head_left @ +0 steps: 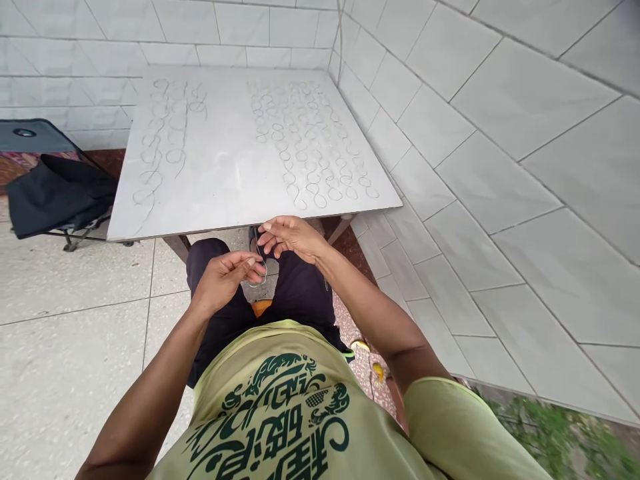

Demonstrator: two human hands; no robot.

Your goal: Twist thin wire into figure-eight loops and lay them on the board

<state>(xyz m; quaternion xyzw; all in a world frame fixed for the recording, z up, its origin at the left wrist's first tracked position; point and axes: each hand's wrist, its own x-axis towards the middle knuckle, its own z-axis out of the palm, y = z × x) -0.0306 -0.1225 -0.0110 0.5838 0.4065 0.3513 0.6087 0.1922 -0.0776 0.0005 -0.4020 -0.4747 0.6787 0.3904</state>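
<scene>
My left hand (226,277) and my right hand (287,238) are held together over my lap, just below the near edge of a grey board (225,167). Both pinch a thin bent piece of wire (260,270) between fingertips. The wire forms a small loop hanging between the two hands. On the board lie several bent wire loops in rows (310,143) on the right side, and a smaller group of wire loops (163,133) on the left side.
A white tiled wall (500,167) runs close along the right and behind the board. A folding chair with a dark cloth (55,190) stands at the left on the speckled floor (65,320). The board rests on legs near my knees.
</scene>
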